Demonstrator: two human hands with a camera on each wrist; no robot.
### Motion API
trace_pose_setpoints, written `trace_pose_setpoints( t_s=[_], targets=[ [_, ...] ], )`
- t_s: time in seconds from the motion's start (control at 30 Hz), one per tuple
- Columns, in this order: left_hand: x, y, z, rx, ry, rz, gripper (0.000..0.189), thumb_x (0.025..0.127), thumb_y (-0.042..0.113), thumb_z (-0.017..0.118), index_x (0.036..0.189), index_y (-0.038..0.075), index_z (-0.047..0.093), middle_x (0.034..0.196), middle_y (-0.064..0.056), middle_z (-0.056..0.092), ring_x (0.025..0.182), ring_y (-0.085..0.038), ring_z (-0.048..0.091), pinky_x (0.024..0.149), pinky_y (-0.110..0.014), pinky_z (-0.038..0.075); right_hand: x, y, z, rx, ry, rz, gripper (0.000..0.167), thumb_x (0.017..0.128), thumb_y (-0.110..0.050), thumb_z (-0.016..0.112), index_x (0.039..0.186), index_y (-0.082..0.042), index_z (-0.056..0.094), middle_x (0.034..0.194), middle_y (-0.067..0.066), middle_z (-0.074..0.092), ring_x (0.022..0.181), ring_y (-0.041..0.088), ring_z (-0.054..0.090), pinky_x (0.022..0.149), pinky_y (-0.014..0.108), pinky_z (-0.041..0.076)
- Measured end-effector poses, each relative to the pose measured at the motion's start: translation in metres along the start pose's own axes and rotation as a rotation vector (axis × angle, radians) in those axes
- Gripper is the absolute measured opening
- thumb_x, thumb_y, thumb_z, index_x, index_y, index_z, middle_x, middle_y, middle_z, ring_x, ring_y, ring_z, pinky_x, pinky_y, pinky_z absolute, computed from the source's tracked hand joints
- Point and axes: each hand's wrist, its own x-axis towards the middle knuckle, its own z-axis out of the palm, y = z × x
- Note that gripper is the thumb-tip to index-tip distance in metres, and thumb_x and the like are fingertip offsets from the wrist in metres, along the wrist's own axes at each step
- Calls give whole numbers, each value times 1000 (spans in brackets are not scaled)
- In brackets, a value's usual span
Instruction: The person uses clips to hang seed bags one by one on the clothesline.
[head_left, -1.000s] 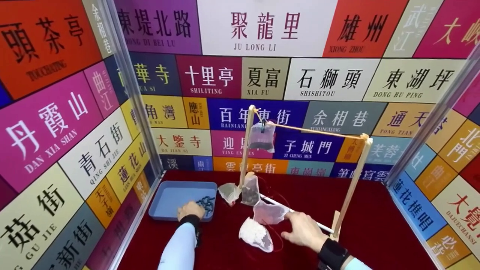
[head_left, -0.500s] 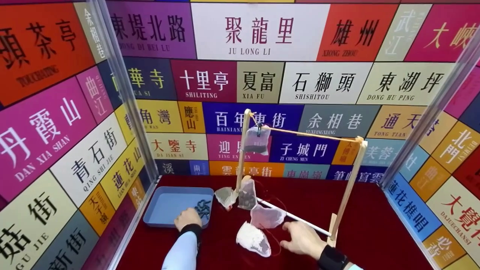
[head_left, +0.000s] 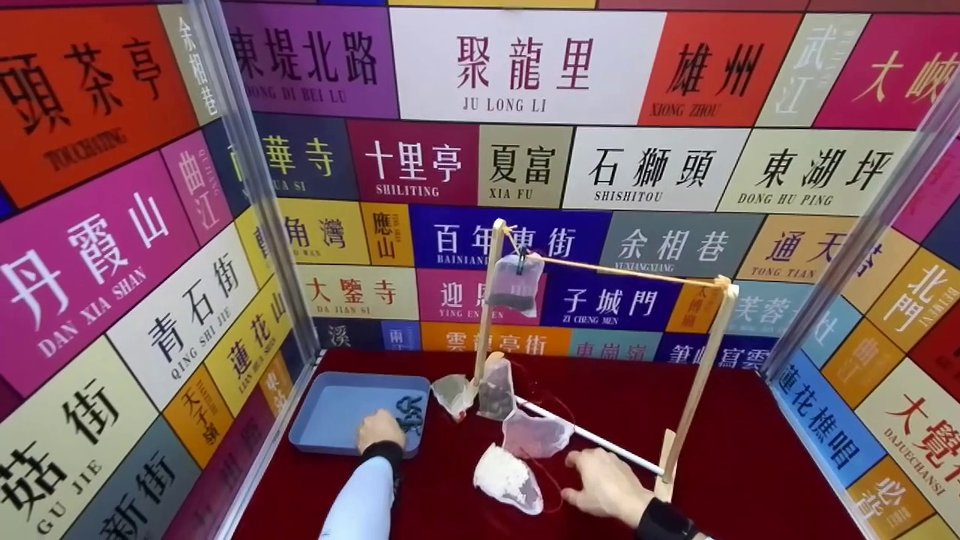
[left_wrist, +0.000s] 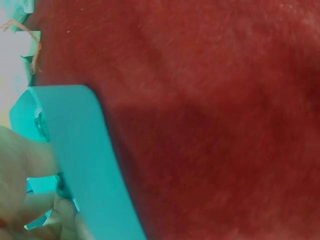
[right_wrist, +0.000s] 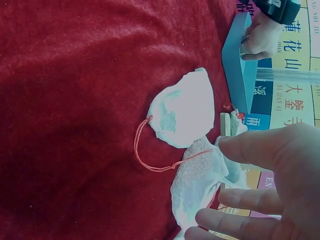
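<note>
My left hand (head_left: 381,430) reaches into the blue tray (head_left: 330,420), beside a small pile of dark green clips (head_left: 409,415). In the left wrist view its thumb and fingers (left_wrist: 37,160) are bent behind the tray wall, with a dark clip near their tips; whether they pinch it is hidden. My right hand (head_left: 607,484) hovers with spread fingers and holds nothing. Nearby lie a drawstring mesh bag with white filling (head_left: 502,474), a pale mesh bag (head_left: 536,433), a bag with greyish filling (head_left: 495,390) and a smaller bag (head_left: 451,394).
A wooden frame with a left post (head_left: 486,322), a right post (head_left: 701,382) and a white bottom bar (head_left: 600,442) stands behind. From its orange cord (head_left: 622,268) hangs a clipped mesh bag (head_left: 514,285). Sign-printed walls surround the dark red cloth (head_left: 765,457).
My left hand stays in the tray and shifts only slightly among the clips. My right hand has drawn back a little from the pale mesh bag. The view has tilted slightly.
</note>
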Motion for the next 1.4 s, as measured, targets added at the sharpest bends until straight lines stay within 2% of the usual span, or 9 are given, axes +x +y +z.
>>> trace_pose_setpoints(
  t_s=[0.2, 0.37, 0.57, 0.83, 0.97, 1.1, 1.2, 1.3, 1.4],
  targets=[
    [-5, 6, -19, -36, -29, -26, 14, 92, 8, 82, 100, -4, 81, 107, -31, 82, 100, -49, 80, 85, -61, 68, -4, -1, -1, -28, -2, -31, 44, 81, -30, 95, 112, -3, 78, 104, 14, 81, 97, 37, 78, 83, 53, 65],
    [-1, 12, -35, -47, 21, -1, 11, 92, 7, 80, 98, -3, 80, 109, -32, 82, 101, -50, 80, 84, -62, 67, -8, -2, -2, -50, 31, -77, 42, 82, -32, 95, 110, -6, 79, 101, 11, 81, 95, 34, 78, 80, 49, 64],
    [-1, 27, -50, -66, 106, 63, 14, 97, 16, 78, 86, 8, 82, 103, -25, 85, 96, -47, 81, 80, -62, 66, -12, -1, -2, -46, 71, -116, 38, 82, -34, 95, 107, -9, 80, 98, 8, 81, 90, 31, 78, 76, 44, 64],
    [-30, 67, -55, -242, 89, 241, 12, 94, 21, 88, 99, 10, 88, 94, -11, 87, 87, -34, 82, 84, -52, 67, -7, -11, -7, 54, 115, -169, 31, 86, -29, 93, 108, -10, 82, 98, 5, 84, 89, 22, 79, 77, 39, 64],
    [-49, 91, -48, -372, -9, 293, 11, 97, 12, 86, 102, 3, 86, 86, -12, 85, 68, -22, 81, 66, -37, 65, -2, -20, -6, 96, 183, -212, 23, 87, -23, 91, 105, -13, 83, 95, 1, 84, 84, 14, 76, 73, 33, 62],
    [-69, 113, -43, -559, -217, 299, 13, 100, 5, 80, 109, -5, 82, 85, -15, 84, 58, -15, 77, 54, -28, 62, 1, -24, -5, 127, 252, -264, 23, 87, -22, 92, 107, -14, 83, 94, 0, 83, 81, 15, 76, 71, 29, 61],
    [-85, 128, -41, -649, -371, 320, 15, 101, 5, 79, 112, -6, 81, 91, -19, 85, 61, -17, 78, 55, -30, 65, 4, -26, -5, 167, 280, -278, 38, 85, -27, 95, 116, -11, 81, 100, 3, 85, 81, 17, 78, 71, 29, 62],
    [-102, 140, -40, -689, -476, 361, 15, 102, 7, 79, 112, -4, 82, 96, -23, 86, 66, -21, 80, 58, -31, 66, 6, -27, -4, 204, 295, -280, 58, 82, -33, 98, 128, -6, 78, 107, 4, 85, 83, 14, 78, 72, 28, 63],
    [-115, 148, -38, -734, -550, 380, 17, 102, 8, 79, 113, -4, 82, 97, -27, 85, 68, -22, 81, 60, -32, 67, 8, -26, -1, 211, 320, -306, 56, 80, -31, 100, 126, -8, 78, 104, 0, 85, 82, 8, 76, 72, 26, 63]
  ],
)
